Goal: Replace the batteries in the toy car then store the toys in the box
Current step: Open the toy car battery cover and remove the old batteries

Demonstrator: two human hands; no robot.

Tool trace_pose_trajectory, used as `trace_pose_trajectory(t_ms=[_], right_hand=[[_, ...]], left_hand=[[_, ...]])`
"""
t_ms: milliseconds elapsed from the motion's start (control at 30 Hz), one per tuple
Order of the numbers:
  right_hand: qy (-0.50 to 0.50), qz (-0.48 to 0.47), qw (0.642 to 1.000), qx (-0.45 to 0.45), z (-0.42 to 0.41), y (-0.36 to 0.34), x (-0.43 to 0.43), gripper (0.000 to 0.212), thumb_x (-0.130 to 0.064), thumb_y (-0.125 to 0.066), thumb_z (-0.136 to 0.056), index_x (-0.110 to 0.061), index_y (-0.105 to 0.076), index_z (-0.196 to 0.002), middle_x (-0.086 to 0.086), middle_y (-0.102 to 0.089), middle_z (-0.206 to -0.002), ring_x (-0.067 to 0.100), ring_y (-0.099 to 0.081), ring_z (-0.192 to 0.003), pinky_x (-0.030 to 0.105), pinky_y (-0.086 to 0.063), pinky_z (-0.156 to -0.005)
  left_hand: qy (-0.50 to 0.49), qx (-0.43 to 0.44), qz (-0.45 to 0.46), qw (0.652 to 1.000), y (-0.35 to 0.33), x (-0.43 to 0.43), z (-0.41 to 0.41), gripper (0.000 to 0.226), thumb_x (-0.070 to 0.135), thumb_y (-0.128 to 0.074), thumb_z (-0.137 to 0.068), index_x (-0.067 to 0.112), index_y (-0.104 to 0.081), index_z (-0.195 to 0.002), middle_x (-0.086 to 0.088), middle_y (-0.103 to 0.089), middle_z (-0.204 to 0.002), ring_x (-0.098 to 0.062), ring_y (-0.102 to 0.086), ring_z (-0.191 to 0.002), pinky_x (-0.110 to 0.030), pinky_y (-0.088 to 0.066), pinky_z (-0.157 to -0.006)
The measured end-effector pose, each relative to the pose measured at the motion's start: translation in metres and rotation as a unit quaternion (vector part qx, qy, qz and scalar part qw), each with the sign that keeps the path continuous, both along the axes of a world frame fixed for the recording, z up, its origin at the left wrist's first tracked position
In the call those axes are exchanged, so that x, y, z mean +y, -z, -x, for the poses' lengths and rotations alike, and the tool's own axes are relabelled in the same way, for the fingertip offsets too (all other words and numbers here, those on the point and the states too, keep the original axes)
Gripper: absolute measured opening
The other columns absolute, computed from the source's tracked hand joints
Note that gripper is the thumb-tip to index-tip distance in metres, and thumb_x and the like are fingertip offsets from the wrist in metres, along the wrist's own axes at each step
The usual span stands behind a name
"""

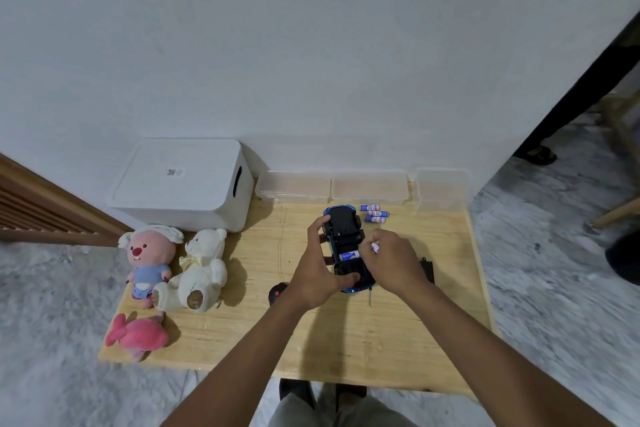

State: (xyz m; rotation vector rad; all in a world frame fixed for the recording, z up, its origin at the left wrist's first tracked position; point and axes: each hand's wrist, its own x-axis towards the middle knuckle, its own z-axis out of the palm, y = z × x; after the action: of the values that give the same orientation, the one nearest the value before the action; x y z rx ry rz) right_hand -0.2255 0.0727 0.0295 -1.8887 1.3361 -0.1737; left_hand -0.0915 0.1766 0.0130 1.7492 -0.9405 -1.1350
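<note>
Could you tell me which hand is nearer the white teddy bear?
Left. The left hand grips the toy car right of the teddy bear; the right hand is farther right, pinching a battery.

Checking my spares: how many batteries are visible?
5 batteries: three loose on the table beside the toy car, one in its compartment, one pinched by the right hand. Others may be hidden.

we see soft, moderate indoor light; the plush toys [204, 267] and the white box [180, 187] throw blurred shadows to the right across the wooden table [363, 357], so the light comes from the upper left. the wide lens bows lines near the edges, the marbled floor [554, 270] smears at both sides, and the wall [311, 45] looks faintly grainy.
</note>
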Motion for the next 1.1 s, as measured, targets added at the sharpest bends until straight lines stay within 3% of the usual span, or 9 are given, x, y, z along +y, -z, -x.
trace_pose_trajectory(t_ms=[67,200,367,467,633,767,867,967,1100], right_hand=[[-0.001,0.022,1.0,0.014,0.0,0.002,0.005,0.008,-0.033,-0.062,-0.091,-0.025,-0.062,-0.088,0.0,-0.067,-0.082,0.021,-0.062,-0.075,0.028,-0.041,-0.053],[0.006,0.085,0.994,0.068,-0.004,-0.003,0.013,0.033,-0.051,-0.071,-0.082,-0.02,-0.06,-0.09,0.002,-0.062,-0.08,0.024,-0.058,-0.078,0.029,-0.036,-0.053],[0.037,0.071,0.995,0.054,-0.011,-0.006,0.017,0.044,-0.064,-0.073,-0.074,-0.022,-0.063,-0.083,-0.001,-0.064,-0.078,0.021,-0.059,-0.081,0.029,-0.038,-0.055],[0.05,0.062,0.996,0.043,-0.015,-0.007,0.021,0.041,-0.063,-0.074,-0.074,-0.025,-0.066,-0.088,0.0,-0.066,-0.083,0.019,-0.062,-0.08,0.028,-0.043,-0.056],[0.075,0.028,0.996,0.03,-0.023,-0.006,0.025,0.042,-0.056,-0.077,-0.076,-0.02,-0.067,-0.094,-0.001,-0.068,-0.084,0.017,-0.065,-0.074,0.026,-0.042,-0.052],[0.1,-0.05,0.993,-0.045,-0.026,-0.006,0.023,0.027,-0.041,-0.084,-0.073,-0.017,-0.075,-0.081,-0.003,-0.07,-0.073,0.01,-0.063,-0.062,0.018,-0.038,-0.044],[0.125,-0.092,0.984,-0.088,-0.026,-0.008,0.022,0.024,-0.033,-0.085,-0.074,-0.014,-0.072,-0.073,-0.001,-0.067,-0.07,0.013,-0.058,-0.06,0.022,-0.039,-0.047],[0.105,-0.082,0.988,-0.078,-0.026,-0.008,0.019,0.027,-0.036,-0.085,-0.076,-0.014,-0.07,-0.08,-0.002,-0.067,-0.077,0.01,-0.06,-0.063,0.021,-0.039,-0.049],[0.076,-0.06,0.992,-0.075,-0.021,-0.009,0.012,0.035,-0.038,-0.086,-0.075,-0.012,-0.07,-0.091,-0.006,-0.064,-0.081,0.01,-0.06,-0.07,0.022,-0.043,-0.053]], left_hand=[[0.0,0.0,0.003,1.0,0.0,0.001,0.0,0.117,0.008,-0.091,-0.07,0.044,-0.016,-0.151,0.014,-0.046,-0.14,-0.015,-0.061,-0.121,-0.038,-0.058,-0.098],[-0.021,0.001,0.014,1.0,0.001,0.003,0.002,0.115,0.004,-0.091,-0.072,0.042,-0.017,-0.152,0.016,-0.047,-0.138,-0.008,-0.067,-0.108,-0.021,-0.058,-0.081],[-0.051,-0.002,0.038,0.998,0.002,0.005,0.001,0.114,0.001,-0.09,-0.071,0.043,-0.02,-0.151,0.013,-0.049,-0.142,-0.006,-0.069,-0.104,-0.022,-0.059,-0.078],[-0.054,-0.009,0.047,0.997,0.001,0.006,0.001,0.113,-0.002,-0.088,-0.072,0.042,-0.021,-0.152,0.018,-0.05,-0.139,-0.003,-0.069,-0.104,-0.023,-0.06,-0.077],[-0.061,-0.022,0.062,0.996,0.004,0.006,0.0,0.113,-0.002,-0.088,-0.07,0.043,-0.023,-0.151,0.027,-0.049,-0.136,-0.01,-0.069,-0.108,-0.042,-0.064,-0.084],[-0.057,-0.023,0.054,0.997,0.006,0.009,-0.004,0.114,0.0,-0.089,-0.071,0.046,-0.021,-0.15,0.021,-0.049,-0.14,-0.009,-0.069,-0.107,-0.035,-0.063,-0.086],[-0.052,-0.017,0.05,0.997,0.006,0.011,-0.008,0.114,0.0,-0.087,-0.072,0.045,-0.019,-0.151,0.019,-0.047,-0.139,-0.004,-0.068,-0.104,-0.026,-0.06,-0.084],[-0.051,-0.009,0.053,0.997,0.007,0.013,-0.012,0.112,-0.002,-0.086,-0.074,0.043,-0.018,-0.151,0.014,-0.047,-0.141,-0.004,-0.068,-0.103,-0.021,-0.058,-0.08],[-0.052,0.002,0.05,0.997,0.011,0.016,-0.016,0.111,0.002,-0.087,-0.075,0.047,-0.018,-0.15,0.011,-0.048,-0.143,-0.001,-0.067,-0.104,-0.029,-0.061,-0.085]])
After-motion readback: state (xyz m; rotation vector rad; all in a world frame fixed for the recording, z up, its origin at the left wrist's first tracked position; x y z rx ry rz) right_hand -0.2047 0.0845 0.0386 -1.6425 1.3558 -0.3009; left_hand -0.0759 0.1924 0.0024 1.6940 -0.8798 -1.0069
